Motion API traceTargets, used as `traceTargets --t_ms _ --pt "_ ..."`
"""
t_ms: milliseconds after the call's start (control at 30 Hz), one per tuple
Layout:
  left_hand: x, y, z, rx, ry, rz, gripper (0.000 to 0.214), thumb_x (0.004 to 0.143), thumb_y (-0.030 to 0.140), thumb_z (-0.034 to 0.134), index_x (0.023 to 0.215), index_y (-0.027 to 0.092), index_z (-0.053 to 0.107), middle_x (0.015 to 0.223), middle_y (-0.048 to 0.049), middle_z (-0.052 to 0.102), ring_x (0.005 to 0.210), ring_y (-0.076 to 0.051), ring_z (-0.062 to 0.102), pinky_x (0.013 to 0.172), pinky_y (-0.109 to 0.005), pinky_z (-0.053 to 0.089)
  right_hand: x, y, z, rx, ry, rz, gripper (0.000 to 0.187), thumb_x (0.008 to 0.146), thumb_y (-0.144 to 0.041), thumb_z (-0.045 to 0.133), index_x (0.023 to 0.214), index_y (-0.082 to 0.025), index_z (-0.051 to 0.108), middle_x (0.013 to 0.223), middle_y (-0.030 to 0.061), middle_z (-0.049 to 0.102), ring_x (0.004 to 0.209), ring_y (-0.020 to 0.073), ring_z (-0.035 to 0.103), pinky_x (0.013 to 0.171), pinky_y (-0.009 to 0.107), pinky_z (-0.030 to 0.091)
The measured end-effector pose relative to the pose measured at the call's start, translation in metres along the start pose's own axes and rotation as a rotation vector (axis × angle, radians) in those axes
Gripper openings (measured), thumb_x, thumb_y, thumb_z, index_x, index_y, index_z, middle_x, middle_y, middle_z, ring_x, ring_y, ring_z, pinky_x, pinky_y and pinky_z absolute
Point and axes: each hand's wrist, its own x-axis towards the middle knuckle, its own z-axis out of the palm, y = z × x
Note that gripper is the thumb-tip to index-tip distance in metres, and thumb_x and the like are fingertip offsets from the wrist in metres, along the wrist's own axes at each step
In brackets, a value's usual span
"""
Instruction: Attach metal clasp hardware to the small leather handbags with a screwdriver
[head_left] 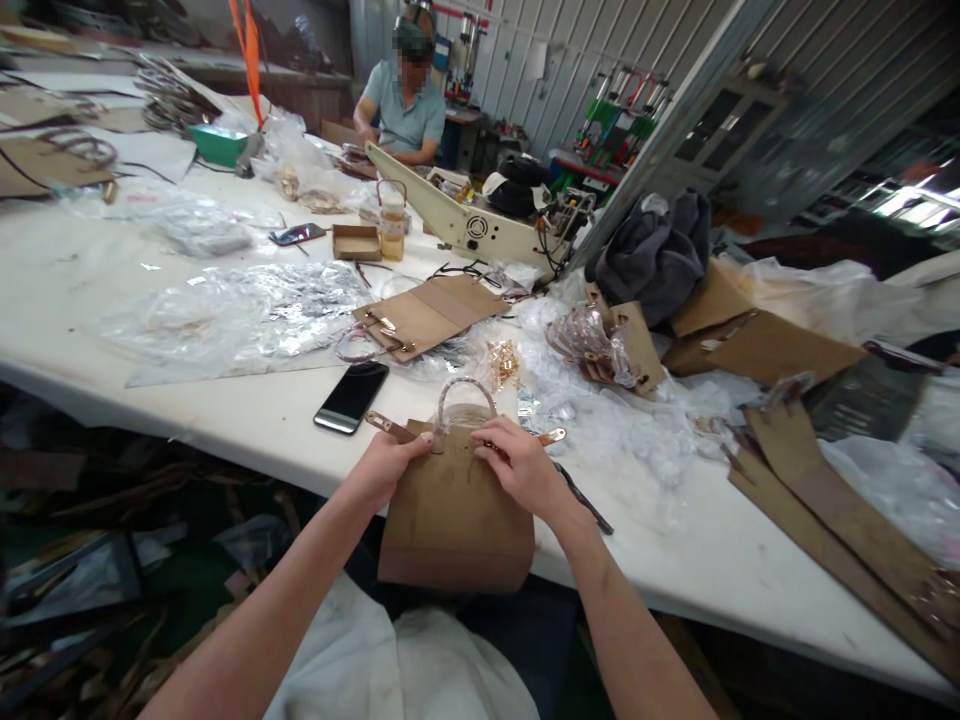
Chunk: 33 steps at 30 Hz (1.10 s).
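A small brown handbag (454, 520) with a wrapped loop handle stands at the near edge of the white table (247, 420), partly hanging over it. My left hand (386, 465) grips the bag's top left corner, fingers closed on it. My right hand (517, 465) pinches the top edge near the middle, beside a side strap with a metal tip. A dark thin tool (585, 500) lies just right of my right wrist.
A black phone (351, 397) lies left of the bag. Flat brown bag pieces (427, 315), plastic wrapping (232, 320), gold fittings (504, 362), more brown panels (832, 510) and a grey cloth (656, 255) cover the table. Another person (405, 100) works at the far end.
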Motion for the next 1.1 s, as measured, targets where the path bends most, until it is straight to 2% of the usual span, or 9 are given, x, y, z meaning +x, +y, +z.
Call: traceTargets --t_ms 133,267,433,533,667,767,833,967,1100 --pt "-0.003 -0.001 0.001 -0.002 0.007 0.028 0.058 0.062 0.049 0.102 0.101 0.011 0.083 0.107 -0.0161 0.084 0.099 -0.034 0.076 0.09 -0.042 0.057 0.0 0.003 0.003 -0.01 -0.03 -0.004 0.03 0.106 -0.011 0.056 0.121 -0.024 0.078 0.119 0.0089 0.072 0.114 0.0238 0.069 0.103 0.04 0.057" --pt "-0.006 0.0 0.002 -0.005 0.019 0.011 0.054 0.062 0.05 0.101 0.096 0.013 0.082 0.102 -0.0128 0.084 0.095 -0.031 0.075 0.087 -0.04 0.057 -0.002 0.006 0.008 0.013 0.014 0.018 0.039 0.1 -0.011 0.068 0.136 -0.027 0.072 0.12 0.0066 0.077 0.109 0.0247 0.072 0.102 0.041 0.058" --pt "-0.007 0.0 0.003 -0.021 0.018 -0.002 0.056 0.06 0.051 0.101 0.098 0.015 0.081 0.104 -0.0119 0.084 0.097 -0.031 0.076 0.089 -0.041 0.058 -0.001 0.007 0.009 0.025 0.035 -0.017 0.029 0.101 -0.009 0.067 0.121 -0.026 0.079 0.122 0.0072 0.076 0.114 0.025 0.072 0.104 0.041 0.058" --pt "-0.005 -0.001 0.002 -0.015 0.011 0.0 0.056 0.062 0.052 0.1 0.099 0.015 0.081 0.106 -0.0127 0.084 0.099 -0.032 0.076 0.091 -0.042 0.058 0.001 0.008 0.008 -0.005 0.035 -0.034 0.031 0.101 -0.01 0.066 0.122 -0.027 0.081 0.12 0.0079 0.075 0.111 0.0245 0.072 0.098 0.04 0.059" --pt "-0.006 -0.002 0.002 -0.014 0.014 0.001 0.055 0.064 0.052 0.1 0.1 0.015 0.08 0.106 -0.0132 0.084 0.099 -0.033 0.076 0.092 -0.044 0.058 0.0 0.013 0.009 -0.026 0.055 -0.009 0.038 0.099 -0.011 0.073 0.132 -0.028 0.077 0.12 0.0052 0.079 0.105 0.0233 0.075 0.095 0.038 0.061" --pt "-0.007 -0.002 0.003 -0.011 0.016 0.004 0.056 0.065 0.052 0.099 0.102 0.015 0.08 0.109 -0.0135 0.083 0.102 -0.034 0.076 0.094 -0.045 0.058 -0.002 0.015 0.013 -0.028 0.105 -0.025 0.032 0.096 -0.012 0.078 0.125 -0.026 0.079 0.115 0.0038 0.081 0.102 0.0236 0.077 0.094 0.037 0.062" --pt "-0.007 -0.003 0.003 -0.012 0.018 0.014 0.055 0.066 0.053 0.098 0.102 0.015 0.079 0.109 -0.0135 0.083 0.102 -0.034 0.076 0.093 -0.045 0.058 -0.002 0.015 0.015 -0.031 0.119 -0.065 0.027 0.097 -0.012 0.077 0.12 -0.026 0.08 0.112 0.0039 0.082 0.103 0.024 0.078 0.094 0.038 0.062" --pt "-0.006 -0.005 0.002 -0.005 0.019 0.034 0.052 0.068 0.052 0.098 0.1 0.015 0.078 0.106 -0.0129 0.083 0.099 -0.033 0.075 0.092 -0.044 0.057 -0.003 0.013 0.015 -0.026 0.141 -0.108 0.028 0.099 -0.01 0.072 0.12 -0.026 0.082 0.114 0.0048 0.082 0.104 0.0232 0.078 0.094 0.037 0.064" --pt "-0.006 -0.005 0.003 0.013 0.019 0.048 0.051 0.07 0.051 0.096 0.102 0.016 0.079 0.108 -0.0123 0.083 0.102 -0.033 0.075 0.094 -0.043 0.057 -0.004 0.013 0.015 -0.042 0.088 -0.12 0.031 0.102 -0.009 0.067 0.124 -0.026 0.082 0.12 0.0059 0.081 0.107 0.0232 0.078 0.097 0.038 0.065"
